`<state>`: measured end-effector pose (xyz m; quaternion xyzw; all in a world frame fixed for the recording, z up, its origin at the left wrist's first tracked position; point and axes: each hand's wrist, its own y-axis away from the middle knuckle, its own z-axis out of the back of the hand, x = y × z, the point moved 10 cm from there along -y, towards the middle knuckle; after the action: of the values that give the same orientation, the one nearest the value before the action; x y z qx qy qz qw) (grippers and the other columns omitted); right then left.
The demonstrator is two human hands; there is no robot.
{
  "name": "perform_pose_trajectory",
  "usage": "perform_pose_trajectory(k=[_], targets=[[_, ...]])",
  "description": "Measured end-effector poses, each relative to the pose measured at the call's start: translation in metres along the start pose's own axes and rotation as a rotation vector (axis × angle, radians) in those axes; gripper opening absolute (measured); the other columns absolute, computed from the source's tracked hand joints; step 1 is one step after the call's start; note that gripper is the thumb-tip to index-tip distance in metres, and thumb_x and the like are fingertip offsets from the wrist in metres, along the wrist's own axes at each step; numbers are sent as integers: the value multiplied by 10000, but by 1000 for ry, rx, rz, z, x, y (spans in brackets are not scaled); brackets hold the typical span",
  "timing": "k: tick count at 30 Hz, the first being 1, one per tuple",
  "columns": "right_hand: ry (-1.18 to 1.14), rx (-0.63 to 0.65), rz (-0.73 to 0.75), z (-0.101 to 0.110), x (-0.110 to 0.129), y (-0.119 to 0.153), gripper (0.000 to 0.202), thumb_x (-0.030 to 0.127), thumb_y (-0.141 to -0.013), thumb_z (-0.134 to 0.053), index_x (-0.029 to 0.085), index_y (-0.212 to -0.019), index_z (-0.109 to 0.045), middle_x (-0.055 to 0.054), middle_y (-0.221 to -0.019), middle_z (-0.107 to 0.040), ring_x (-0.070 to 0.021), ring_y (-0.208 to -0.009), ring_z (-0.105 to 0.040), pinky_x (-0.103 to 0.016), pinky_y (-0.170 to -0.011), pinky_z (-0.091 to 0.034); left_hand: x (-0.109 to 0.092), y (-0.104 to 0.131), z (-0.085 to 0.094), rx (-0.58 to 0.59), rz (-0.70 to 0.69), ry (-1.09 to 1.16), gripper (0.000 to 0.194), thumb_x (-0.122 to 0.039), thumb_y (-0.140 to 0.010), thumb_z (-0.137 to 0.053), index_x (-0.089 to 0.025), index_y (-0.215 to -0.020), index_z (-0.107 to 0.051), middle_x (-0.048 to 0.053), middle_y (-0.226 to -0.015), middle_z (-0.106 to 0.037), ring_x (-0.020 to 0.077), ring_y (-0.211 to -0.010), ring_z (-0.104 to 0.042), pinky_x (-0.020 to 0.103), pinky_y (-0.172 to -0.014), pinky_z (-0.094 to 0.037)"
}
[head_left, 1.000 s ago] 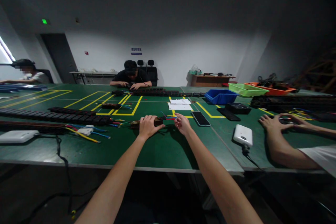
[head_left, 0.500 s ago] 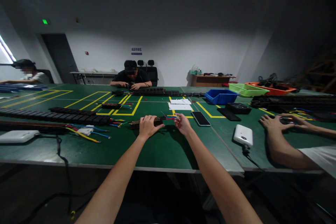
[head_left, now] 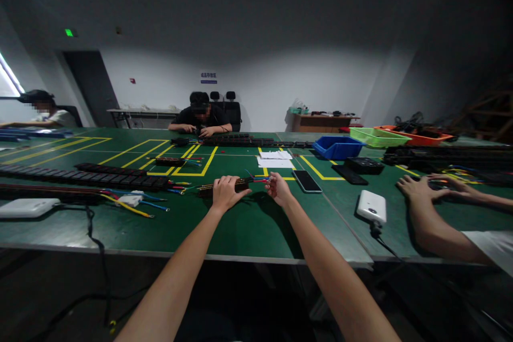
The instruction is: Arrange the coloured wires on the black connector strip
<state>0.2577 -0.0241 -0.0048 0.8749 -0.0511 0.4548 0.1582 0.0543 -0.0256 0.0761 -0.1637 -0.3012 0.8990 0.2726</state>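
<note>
My left hand (head_left: 227,192) is wrapped over a short black cable chain (head_left: 206,191), which lies on the green table with wires running through it. Coloured wires (head_left: 259,179), blue and red among them, come out of its right end. My right hand (head_left: 278,191) pinches the far ends of these wires, its fingers curled together; the tips are hidden in the fingers. A phone (head_left: 306,181) lies just right of my right hand, and white paper sheets (head_left: 274,159) are behind it.
Longer cable chains (head_left: 84,177) and a white power bank (head_left: 30,208) lie at left. To the right are a blue bin (head_left: 337,148), a white device (head_left: 371,206) and a co-worker's hands (head_left: 420,187). Another person (head_left: 200,117) works across the table (head_left: 240,235).
The wire ends and the fingers of my right hand have shifted very slightly. My left hand stays in place on the cable chain.
</note>
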Motion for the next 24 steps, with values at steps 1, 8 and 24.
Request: perform_pose_trajectory(k=[1, 8, 24], targets=[[2, -4, 3, 0, 0, 0, 213, 308, -942, -535, 200, -759, -529, 28, -549, -604, -81, -403, -536, -150, -338, -322, 0, 0, 0, 0, -1, -2, 646, -773, -839, -528, -224, -1146, -675, 111, -1125, -697, 304, -1040, -589, 435, -880, -368], [29, -41, 43, 6, 1, -4, 186, 269, -958, -517, 187, -796, -559, 37, -565, -615, -68, -402, -543, -140, -319, -325, -1, 0, 0, 17, -6, -3, 662, -782, -838, -517, -220, -1151, -672, 106, -1119, -695, 300, -1033, -593, 434, -876, -374], [104, -77, 133, 8, 5, -5, 123, 228, -875, -627, 190, -776, -564, 40, -571, -624, -57, -380, -497, -137, -319, -307, -2, 0, 0, 18, -7, -6, 710, -825, -822, -479, -221, -1150, -660, 106, -1113, -694, 297, -1033, -590, 424, -880, -370]])
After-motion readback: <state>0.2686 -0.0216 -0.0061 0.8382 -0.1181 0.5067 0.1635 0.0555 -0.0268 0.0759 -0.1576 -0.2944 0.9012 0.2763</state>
